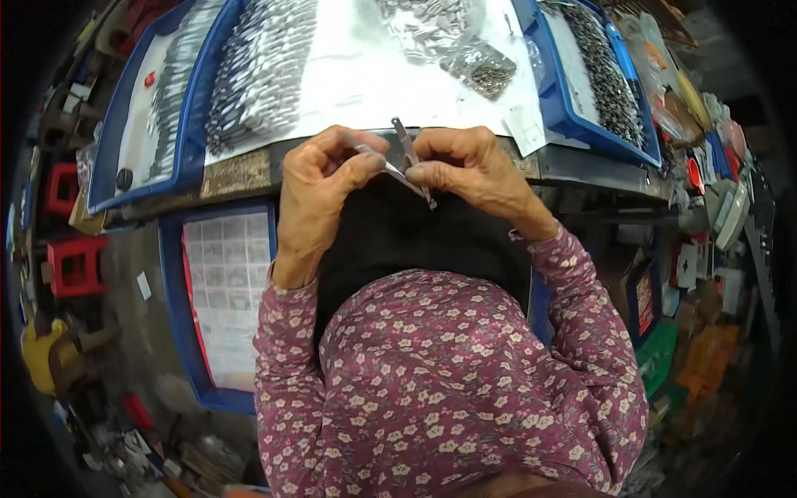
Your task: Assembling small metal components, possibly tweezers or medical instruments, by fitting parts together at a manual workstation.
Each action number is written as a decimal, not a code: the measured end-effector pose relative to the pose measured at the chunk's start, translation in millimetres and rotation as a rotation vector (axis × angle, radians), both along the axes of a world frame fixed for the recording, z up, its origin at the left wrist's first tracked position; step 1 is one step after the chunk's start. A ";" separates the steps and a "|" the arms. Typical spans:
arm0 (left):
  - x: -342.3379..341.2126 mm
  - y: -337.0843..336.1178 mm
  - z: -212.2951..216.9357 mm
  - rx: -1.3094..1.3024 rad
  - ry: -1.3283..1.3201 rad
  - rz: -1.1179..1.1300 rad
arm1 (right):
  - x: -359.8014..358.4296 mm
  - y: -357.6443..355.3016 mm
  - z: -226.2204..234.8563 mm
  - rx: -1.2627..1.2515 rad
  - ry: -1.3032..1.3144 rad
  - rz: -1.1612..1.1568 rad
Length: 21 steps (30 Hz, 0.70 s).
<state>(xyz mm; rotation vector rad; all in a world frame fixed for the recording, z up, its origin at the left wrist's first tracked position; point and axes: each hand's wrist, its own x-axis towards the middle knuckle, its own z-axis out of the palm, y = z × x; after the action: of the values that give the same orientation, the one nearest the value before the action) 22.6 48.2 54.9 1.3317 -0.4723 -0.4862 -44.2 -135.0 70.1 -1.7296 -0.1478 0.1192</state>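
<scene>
In front of my body, just off the near edge of the workbench, both hands come close together. My left hand pinches a slim, shiny silver metal piece between thumb and fingers; it slants down to the right. My right hand grips a narrow metal strip with a small hole at its upper end. The two pieces meet or cross beside my right thumb, and whether they are joined I cannot tell. A small knobbed end shows below. My fingertips hide part of both pieces.
White paper covers the bench. Blue trays of silvery metal parts stand left; another blue tray holds dark small parts at right. A clear bag of small pieces lies at the back. Below left is a blue crate.
</scene>
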 end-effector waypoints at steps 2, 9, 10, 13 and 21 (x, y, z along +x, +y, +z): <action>-2.5 -2.4 -10.1 -0.069 0.064 0.015 | -1.6 8.4 -6.6 0.033 0.022 0.021; -12.7 -7.7 -24.0 -0.128 0.137 0.064 | -9.5 21.4 -30.7 -0.069 -0.066 -0.192; -15.0 -9.9 -24.0 -0.143 0.154 0.102 | -9.7 23.0 -31.6 -0.074 -0.136 -0.236; -19.0 -12.0 -27.4 -0.161 0.182 0.161 | -9.5 27.2 -33.4 -0.099 -0.218 -0.218; -23.8 -14.7 -35.9 -0.180 0.217 0.180 | -9.4 33.2 -37.1 -0.010 -0.167 -0.179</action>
<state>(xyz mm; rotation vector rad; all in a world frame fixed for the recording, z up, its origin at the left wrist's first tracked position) -1.2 33.6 19.0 1.1215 -0.2084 -0.4224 -53.6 -101.9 33.0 -1.7536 -0.1146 -0.1571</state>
